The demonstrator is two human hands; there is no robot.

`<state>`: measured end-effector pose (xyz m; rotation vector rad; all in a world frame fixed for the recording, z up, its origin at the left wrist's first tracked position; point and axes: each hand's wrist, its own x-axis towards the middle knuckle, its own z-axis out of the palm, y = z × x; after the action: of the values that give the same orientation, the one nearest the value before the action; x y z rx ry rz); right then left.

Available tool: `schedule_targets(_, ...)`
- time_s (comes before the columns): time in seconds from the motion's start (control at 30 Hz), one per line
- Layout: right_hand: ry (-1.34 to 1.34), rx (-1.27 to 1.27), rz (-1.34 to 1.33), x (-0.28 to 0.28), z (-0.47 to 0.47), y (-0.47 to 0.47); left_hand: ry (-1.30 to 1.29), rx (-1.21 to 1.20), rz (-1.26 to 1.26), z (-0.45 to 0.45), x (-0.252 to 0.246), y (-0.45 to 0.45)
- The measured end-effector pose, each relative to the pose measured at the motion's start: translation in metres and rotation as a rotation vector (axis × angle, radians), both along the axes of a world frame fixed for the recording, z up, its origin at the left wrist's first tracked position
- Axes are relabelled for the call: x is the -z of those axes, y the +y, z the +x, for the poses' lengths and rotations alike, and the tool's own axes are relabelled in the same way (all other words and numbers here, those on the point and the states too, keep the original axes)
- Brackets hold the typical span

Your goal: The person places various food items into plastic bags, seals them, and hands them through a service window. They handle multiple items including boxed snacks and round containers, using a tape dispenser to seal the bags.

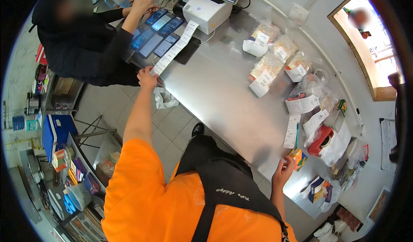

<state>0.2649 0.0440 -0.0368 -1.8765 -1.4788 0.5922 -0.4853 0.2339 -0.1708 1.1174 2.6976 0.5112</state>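
Note:
My left hand (147, 78) holds the lower end of a long printed paper strip (174, 50). The strip runs up to a white label printer (206, 13) on the steel table (206, 90). Several smartphones (155, 45) lie left of the strip, and a black tablet-like device (187, 51) lies partly under it. My right hand (283, 171) is at the table's near right part, fingers loosely curled, beside a small yellow-and-green box (298, 159). Whether it grips the box is unclear. Just beyond are a teal pen (297, 135) and a printed slip (291, 130).
A person in black (84, 48) stands at the left, an arm reaching over the phones. Bagged food packs with slips (266, 71) line the wall side. A red tape dispenser (321, 140) sits farther right. White plastic strips (165, 98) hang at the table edge.

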Motion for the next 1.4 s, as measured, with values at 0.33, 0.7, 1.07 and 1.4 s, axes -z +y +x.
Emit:
schedule_targets(0.33,0.166,-0.349,-0.114,-0.025,-0.233,0.055,-0.287,0.133,0.398,-0.010,0.003,-0.016)
schedule_targets(0.7,0.462,-0.641,-0.415,0.004,-0.396,0.120,-1.512,0.257,0.079,-0.008,-0.025,-0.073)
schedule_targets(1.07,0.929,-0.296,-0.306,0.052,-0.520,0.188,-1.733,0.325,0.156,0.047,-0.082,-0.074)
schedule_targets(1.4,0.418,-0.283,-0.058,0.055,-0.517,0.190,-1.724,0.192,0.008,0.045,-0.076,0.012)
